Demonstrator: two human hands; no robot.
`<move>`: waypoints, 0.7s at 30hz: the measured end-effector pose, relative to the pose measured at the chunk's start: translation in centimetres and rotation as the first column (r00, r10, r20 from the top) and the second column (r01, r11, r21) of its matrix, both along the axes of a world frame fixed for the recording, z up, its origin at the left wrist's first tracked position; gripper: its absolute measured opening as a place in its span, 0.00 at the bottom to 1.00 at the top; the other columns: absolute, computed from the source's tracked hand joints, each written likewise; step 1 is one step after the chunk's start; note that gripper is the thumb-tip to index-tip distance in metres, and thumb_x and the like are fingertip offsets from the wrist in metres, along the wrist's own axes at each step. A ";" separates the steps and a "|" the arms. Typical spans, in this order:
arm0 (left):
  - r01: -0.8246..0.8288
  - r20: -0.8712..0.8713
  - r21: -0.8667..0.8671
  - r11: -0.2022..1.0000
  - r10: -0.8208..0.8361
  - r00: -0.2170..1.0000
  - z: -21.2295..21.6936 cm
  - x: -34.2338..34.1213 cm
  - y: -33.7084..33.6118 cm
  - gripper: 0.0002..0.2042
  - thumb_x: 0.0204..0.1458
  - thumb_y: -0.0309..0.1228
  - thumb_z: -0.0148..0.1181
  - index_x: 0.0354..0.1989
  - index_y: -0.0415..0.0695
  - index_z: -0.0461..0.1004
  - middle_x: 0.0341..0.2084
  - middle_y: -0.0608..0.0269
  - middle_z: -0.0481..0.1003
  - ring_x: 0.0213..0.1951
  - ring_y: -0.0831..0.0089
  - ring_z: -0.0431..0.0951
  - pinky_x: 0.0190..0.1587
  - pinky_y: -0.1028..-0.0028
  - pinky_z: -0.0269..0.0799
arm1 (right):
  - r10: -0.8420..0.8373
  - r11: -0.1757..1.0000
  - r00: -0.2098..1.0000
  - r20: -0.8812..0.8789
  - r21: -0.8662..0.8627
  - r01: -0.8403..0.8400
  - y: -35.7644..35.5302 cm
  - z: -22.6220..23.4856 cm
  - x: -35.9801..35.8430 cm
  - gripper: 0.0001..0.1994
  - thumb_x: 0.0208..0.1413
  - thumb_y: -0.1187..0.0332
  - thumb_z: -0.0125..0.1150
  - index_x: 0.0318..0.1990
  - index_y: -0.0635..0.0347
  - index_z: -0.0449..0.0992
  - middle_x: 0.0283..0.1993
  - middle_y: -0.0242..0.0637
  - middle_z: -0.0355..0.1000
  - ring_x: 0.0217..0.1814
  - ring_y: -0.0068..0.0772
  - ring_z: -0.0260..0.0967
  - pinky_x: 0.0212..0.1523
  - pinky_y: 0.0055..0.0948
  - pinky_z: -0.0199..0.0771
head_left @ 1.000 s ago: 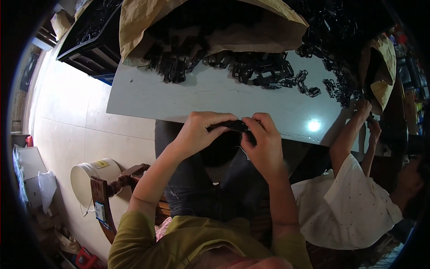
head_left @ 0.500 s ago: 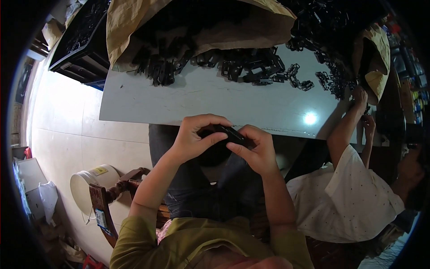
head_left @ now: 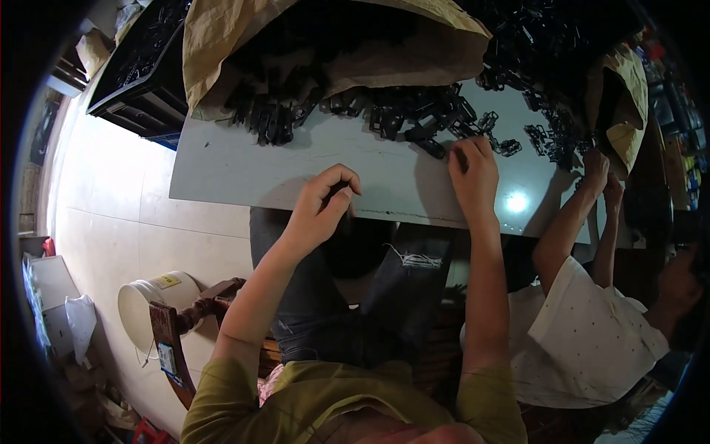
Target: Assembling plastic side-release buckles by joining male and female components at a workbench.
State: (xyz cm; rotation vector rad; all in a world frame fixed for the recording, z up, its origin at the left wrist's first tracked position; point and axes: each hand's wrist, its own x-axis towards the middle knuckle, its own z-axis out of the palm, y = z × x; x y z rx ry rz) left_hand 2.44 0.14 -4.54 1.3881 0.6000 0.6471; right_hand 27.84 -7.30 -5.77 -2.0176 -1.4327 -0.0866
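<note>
Far left: white bucket [head_left: 151, 303] on floor beside wooden chair [head_left: 181, 325], well apart from the work. Black crate [head_left: 140, 66] at table's [head_left: 244, 166] left corner, next to brown paper sack [head_left: 222, 37] spilling black plastic parts [head_left: 399, 118] within arm's reach, I judged. Left hand [head_left: 319, 211] sat at table's near edge, fingers curled shut; something small and dark under them, couldn't tell what. Right hand [head_left: 473, 174] lay flat-ish w/ fingertips on a part at pile's near edge, not closed round it. Co-worker's hand [head_left: 595, 170] at far right, in the pile.
</note>
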 end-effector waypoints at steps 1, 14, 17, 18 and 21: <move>0.000 -0.001 -0.001 1.000 0.000 1.000 0.0 0.1 0.1 0.03 0.52 0.20 0.46 0.31 0.38 0.68 0.26 0.68 0.67 0.26 0.83 0.64 0.31 0.82 0.59 | 0.000 1.000 1.000 -0.001 -0.001 0.000 -0.2 0.2 -0.2 0.09 0.48 0.76 0.60 0.39 0.61 0.75 0.38 0.38 0.68 0.32 0.40 0.69 0.34 0.33 0.69; -0.018 -0.089 0.382 0.924 0.056 0.994 -0.1 4.9 0.7 0.13 0.49 0.22 0.58 0.44 0.39 0.71 0.34 0.64 0.71 0.39 0.78 0.71 0.44 0.77 0.66 | 0.163 0.986 0.876 -0.453 0.100 -0.132 -1.9 1.2 -2.9 0.10 0.47 0.75 0.65 0.38 0.67 0.75 0.37 0.34 0.69 0.34 0.23 0.66 0.35 0.19 0.64; -0.042 -0.021 0.299 0.953 0.051 0.998 -0.6 6.4 1.2 0.17 0.48 0.24 0.62 0.48 0.41 0.70 0.35 0.65 0.72 0.40 0.79 0.71 0.42 0.79 0.67 | 0.259 0.965 0.812 -0.523 0.167 -0.201 -2.4 0.6 -3.5 0.10 0.48 0.75 0.64 0.38 0.69 0.74 0.37 0.35 0.69 0.37 0.22 0.66 0.38 0.18 0.64; -0.054 -0.008 0.234 0.971 0.058 0.998 -0.9 6.6 1.2 0.18 0.47 0.24 0.63 0.49 0.41 0.70 0.36 0.66 0.73 0.41 0.79 0.72 0.41 0.80 0.68 | 0.297 0.954 0.808 -0.508 0.199 -0.226 -2.5 0.3 -3.7 0.10 0.49 0.75 0.64 0.38 0.69 0.74 0.38 0.35 0.69 0.37 0.22 0.66 0.39 0.18 0.64; -0.079 0.010 0.110 0.991 0.078 0.997 -0.2 6.4 1.1 0.18 0.47 0.23 0.63 0.48 0.41 0.70 0.38 0.67 0.73 0.42 0.80 0.72 0.38 0.81 0.70 | 0.254 0.967 0.722 -0.644 0.169 -0.190 -2.7 0.3 -3.7 0.09 0.51 0.74 0.62 0.38 0.70 0.74 0.38 0.35 0.69 0.39 0.22 0.65 0.41 0.19 0.63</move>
